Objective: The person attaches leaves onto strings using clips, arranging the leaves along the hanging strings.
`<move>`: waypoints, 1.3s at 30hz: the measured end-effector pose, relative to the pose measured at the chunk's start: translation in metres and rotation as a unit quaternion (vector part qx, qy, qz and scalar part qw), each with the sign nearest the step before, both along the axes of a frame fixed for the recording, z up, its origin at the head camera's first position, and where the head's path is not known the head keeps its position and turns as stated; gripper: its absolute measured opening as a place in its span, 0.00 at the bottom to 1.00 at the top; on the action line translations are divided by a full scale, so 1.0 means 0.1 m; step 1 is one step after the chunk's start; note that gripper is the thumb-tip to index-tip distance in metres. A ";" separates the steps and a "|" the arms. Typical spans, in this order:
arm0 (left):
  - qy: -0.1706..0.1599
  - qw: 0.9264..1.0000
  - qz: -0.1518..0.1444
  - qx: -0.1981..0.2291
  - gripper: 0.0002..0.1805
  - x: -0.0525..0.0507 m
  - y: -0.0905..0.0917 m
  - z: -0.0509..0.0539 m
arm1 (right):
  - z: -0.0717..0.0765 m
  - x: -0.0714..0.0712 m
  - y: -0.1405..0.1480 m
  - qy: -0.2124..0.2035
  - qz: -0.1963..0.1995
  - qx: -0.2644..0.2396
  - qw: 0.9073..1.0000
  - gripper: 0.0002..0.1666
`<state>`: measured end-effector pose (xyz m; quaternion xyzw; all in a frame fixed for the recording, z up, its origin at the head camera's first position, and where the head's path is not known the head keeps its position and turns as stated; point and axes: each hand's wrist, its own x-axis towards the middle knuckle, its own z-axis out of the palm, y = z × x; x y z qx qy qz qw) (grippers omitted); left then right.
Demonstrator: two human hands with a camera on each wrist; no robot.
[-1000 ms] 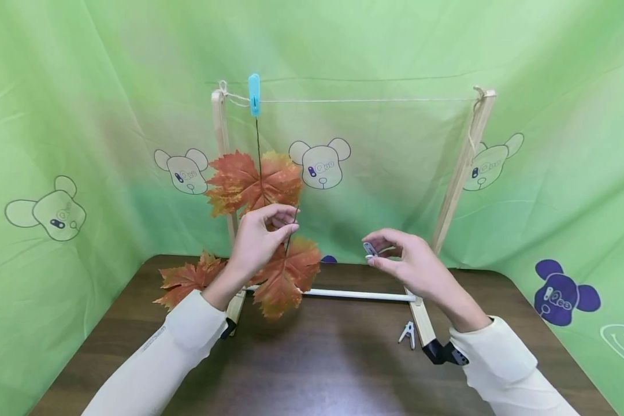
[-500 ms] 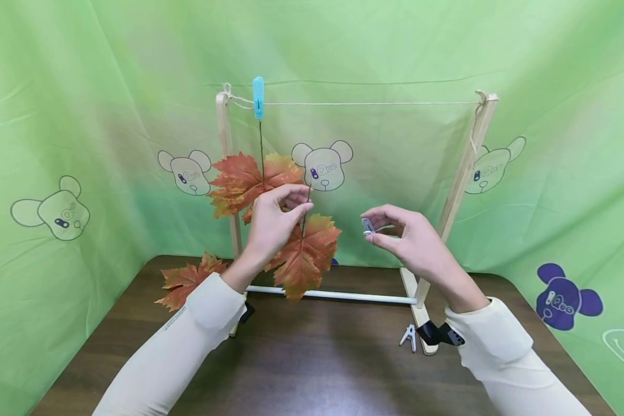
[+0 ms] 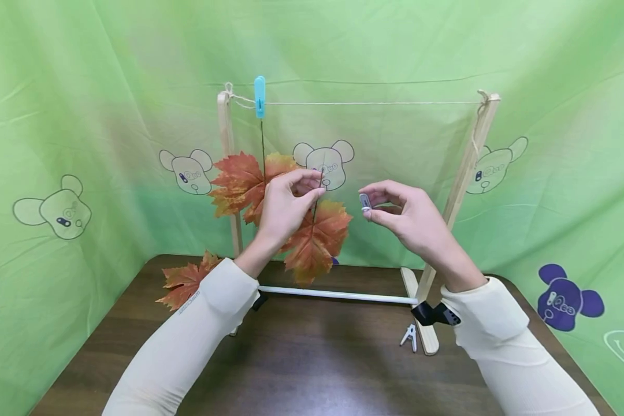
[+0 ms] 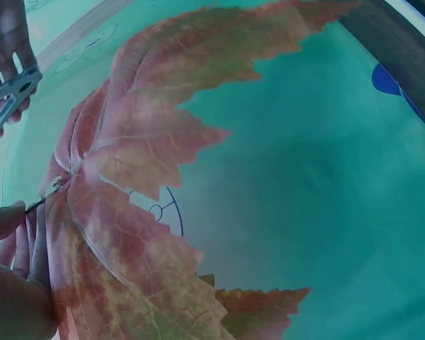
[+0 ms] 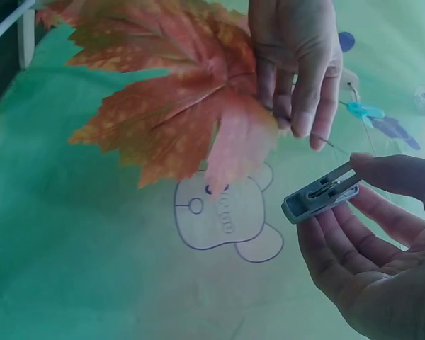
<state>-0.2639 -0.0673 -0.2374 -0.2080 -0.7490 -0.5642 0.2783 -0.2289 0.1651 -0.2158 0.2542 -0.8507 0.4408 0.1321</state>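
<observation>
My left hand (image 3: 286, 205) pinches the thin stem of an orange-red maple leaf (image 3: 317, 240), which hangs below the fingers. In my right hand (image 3: 411, 216) a grey clothespin (image 3: 365, 203) is held between thumb and fingers, a short way right of the stem; the right wrist view shows this clothespin (image 5: 320, 195) from close by. Both hands are below a string (image 3: 369, 103) tied between two wooden posts. A blue clothespin (image 3: 260, 97) on the string's left part holds the stem of another leaf (image 3: 239, 182), partly hidden behind my left hand.
Another leaf (image 3: 184, 283) lies on the table's left side, partly covered by my left sleeve. A pale clothespin (image 3: 409, 337) lies beside the frame's right foot (image 3: 427, 338). A white bar (image 3: 338, 294) joins the posts low down. Green printed cloth (image 3: 385, 46) surrounds the table (image 3: 312, 370).
Both hands have risen, the left also moving right with its leaf. The grey clothespin has gone up with my right hand. Both grips are kept.
</observation>
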 end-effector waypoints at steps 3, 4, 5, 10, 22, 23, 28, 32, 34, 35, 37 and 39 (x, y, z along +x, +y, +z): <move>-0.003 1.000 -0.004 0.003 0.11 -0.03 0.03 0.02 | 0.05 -0.01 -0.02 -0.002 0.007 -0.015 1.000 0.19; -0.003 1.000 -0.004 0.005 0.12 -0.04 0.04 0.03 | 0.07 -0.01 -0.03 -0.002 0.009 -0.018 1.000 0.19; -0.004 1.000 -0.003 0.007 0.12 -0.04 0.05 0.04 | 0.09 -0.01 -0.03 -0.002 0.009 -0.021 1.000 0.19; -0.002 1.000 -0.006 0.015 0.12 -0.07 0.08 0.11 | 0.17 -0.02 -0.06 0.003 0.013 -0.036 0.999 0.20; -0.013 0.999 -0.014 0.035 0.12 -0.12 0.14 0.21 | 0.33 -0.13 -0.16 0.026 0.023 -0.092 0.995 0.19; -0.012 0.999 -0.016 0.038 0.12 -0.13 0.15 0.22 | 0.35 -0.14 -0.17 0.029 0.022 -0.094 0.995 0.19; -0.011 0.998 -0.022 0.049 0.12 -0.13 0.19 0.28 | 0.44 -0.19 -0.23 0.046 0.024 -0.102 0.993 0.19; -0.008 0.998 -0.022 0.050 0.12 -0.12 0.22 0.33 | 0.51 -0.22 -0.26 0.060 0.028 -0.113 0.991 0.19; -0.005 0.999 -0.021 0.049 0.12 -0.13 0.24 0.35 | 0.55 -0.22 -0.28 0.064 0.028 -0.120 0.990 0.19; -0.004 0.999 -0.020 0.048 0.12 -0.13 0.25 0.37 | 0.57 -0.23 -0.28 0.064 0.028 -0.125 0.990 0.19; 0.000 0.999 -0.017 0.049 0.12 -0.13 0.27 0.39 | 0.61 -0.24 -0.30 0.066 0.028 -0.136 0.988 0.19; 0.005 0.999 -0.014 0.052 0.12 -0.14 0.29 0.42 | 0.65 -0.24 -0.31 0.065 0.032 -0.152 0.986 0.18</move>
